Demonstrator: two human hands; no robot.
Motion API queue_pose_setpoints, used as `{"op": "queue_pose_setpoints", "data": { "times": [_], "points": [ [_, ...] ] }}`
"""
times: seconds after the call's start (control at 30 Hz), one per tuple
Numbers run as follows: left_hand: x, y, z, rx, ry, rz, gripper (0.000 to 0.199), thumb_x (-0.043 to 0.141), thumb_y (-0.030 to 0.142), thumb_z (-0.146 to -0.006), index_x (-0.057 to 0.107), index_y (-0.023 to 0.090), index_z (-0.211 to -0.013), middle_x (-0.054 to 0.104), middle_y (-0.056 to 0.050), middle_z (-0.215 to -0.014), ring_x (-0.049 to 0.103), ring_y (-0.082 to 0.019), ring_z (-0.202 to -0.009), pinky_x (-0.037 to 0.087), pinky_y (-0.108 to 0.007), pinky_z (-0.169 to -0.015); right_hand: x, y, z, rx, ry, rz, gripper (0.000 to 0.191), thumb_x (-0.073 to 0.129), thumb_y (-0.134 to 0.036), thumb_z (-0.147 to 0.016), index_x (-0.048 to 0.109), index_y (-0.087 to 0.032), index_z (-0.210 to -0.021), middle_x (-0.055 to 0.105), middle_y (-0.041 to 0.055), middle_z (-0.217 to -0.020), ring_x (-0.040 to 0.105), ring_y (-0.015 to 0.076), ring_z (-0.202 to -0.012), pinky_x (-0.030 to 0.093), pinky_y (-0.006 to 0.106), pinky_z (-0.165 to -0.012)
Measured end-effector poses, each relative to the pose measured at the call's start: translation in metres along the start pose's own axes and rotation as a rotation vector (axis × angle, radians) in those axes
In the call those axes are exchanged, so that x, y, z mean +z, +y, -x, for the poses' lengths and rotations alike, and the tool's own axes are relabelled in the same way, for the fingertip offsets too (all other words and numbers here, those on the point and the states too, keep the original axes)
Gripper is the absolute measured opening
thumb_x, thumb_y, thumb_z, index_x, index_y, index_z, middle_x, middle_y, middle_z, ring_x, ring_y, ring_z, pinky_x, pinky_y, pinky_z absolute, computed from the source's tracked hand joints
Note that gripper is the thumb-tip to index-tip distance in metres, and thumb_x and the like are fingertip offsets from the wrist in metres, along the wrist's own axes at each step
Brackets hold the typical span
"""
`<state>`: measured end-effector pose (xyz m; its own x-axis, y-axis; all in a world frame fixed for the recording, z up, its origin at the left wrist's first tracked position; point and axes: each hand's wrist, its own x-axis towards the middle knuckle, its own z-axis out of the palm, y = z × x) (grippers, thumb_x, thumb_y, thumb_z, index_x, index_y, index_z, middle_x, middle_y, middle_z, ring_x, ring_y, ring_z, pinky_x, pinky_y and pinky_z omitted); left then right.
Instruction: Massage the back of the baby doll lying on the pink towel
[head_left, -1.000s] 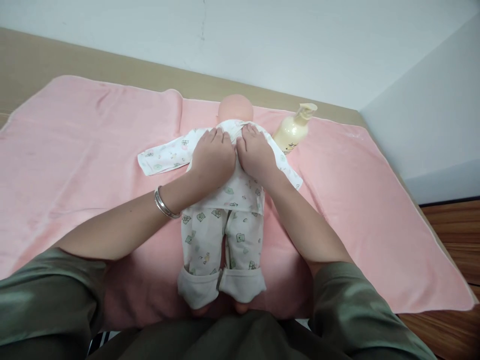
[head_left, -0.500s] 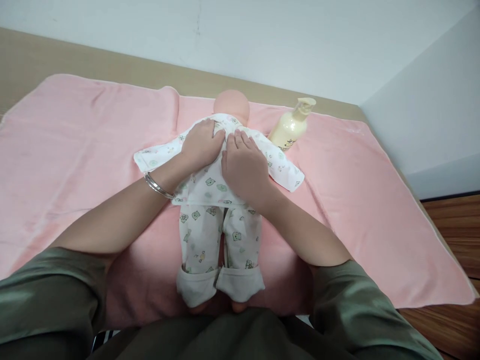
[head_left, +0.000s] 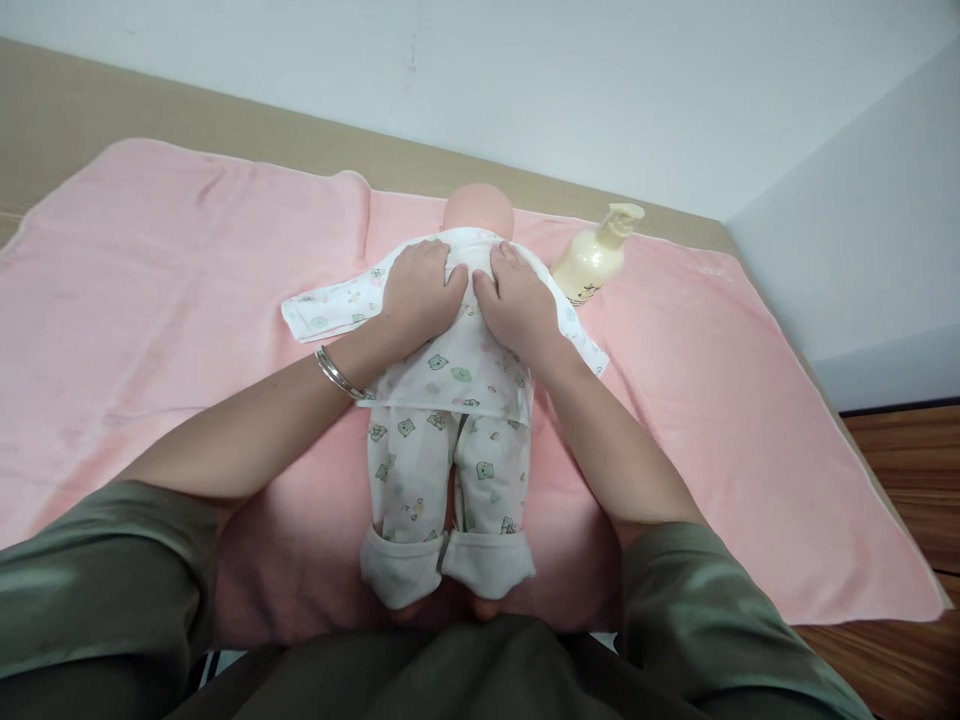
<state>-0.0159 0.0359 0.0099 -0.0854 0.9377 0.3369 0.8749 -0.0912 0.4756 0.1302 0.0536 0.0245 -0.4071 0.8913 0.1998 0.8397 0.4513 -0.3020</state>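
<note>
A baby doll (head_left: 480, 210) lies stretched out in a white long-sleeved top (head_left: 454, 375) and matching trousers (head_left: 491, 480), printed with small green animals. Its bald, round head points away from me, and the trouser cuffs are turned up near my body. My left hand (head_left: 426, 288) rests flat on the upper left of the top, a silver bangle (head_left: 337, 373) at its wrist. On the upper right lies my right hand (head_left: 519, 300), palm down, fingers curving over the shoulder. Both thumbs point inward, with a small gap between them. Neither hand grips anything visible.
Under the doll is a pink blanket (head_left: 720, 420) spread over a wooden surface (head_left: 247, 115). A cream pump bottle (head_left: 596, 258) stands just beyond the doll's right-side sleeve. A white wall (head_left: 525, 90) rises behind, and brown wood (head_left: 900, 470) shows at the right.
My right hand has moved from the middle of the top up and outward to the shoulder, its thumb now spread. The left hand stays on its side. The view has shifted slightly.
</note>
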Motion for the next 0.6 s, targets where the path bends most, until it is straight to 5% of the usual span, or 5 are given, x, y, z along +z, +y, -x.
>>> {"op": "queue_pose_setpoints", "data": {
  "times": [0.2,0.6],
  "points": [
    [-0.002,-0.001,-0.002,0.015,-0.045,-0.012,0.036,0.034,0.031,-0.095,0.067,0.017,-0.100,0.073,-0.016,-0.112,0.065,-0.032,-0.111,0.050,-0.048,-0.106,0.000,0.001,-0.002,0.002,-0.021,0.002,0.063,0.033,-0.034,-0.106,0.038,0.004,-0.156,0.038,0.0225,-0.165,0.031,0.0314,-0.158,0.024,0.049,-0.133],
    [-0.012,0.020,0.016,0.128,-0.057,-0.088,0.037,0.032,0.027,-0.099,0.065,0.016,-0.110,0.069,-0.018,-0.120,0.061,-0.035,-0.122,0.042,-0.053,-0.115,-0.006,0.017,-0.011,-0.036,-0.020,-0.060,0.055,0.035,-0.037,-0.107,0.052,-0.006,-0.148,0.048,0.0169,-0.160,0.047,0.0298,-0.149,0.038,0.046,-0.126]
  ]
}}
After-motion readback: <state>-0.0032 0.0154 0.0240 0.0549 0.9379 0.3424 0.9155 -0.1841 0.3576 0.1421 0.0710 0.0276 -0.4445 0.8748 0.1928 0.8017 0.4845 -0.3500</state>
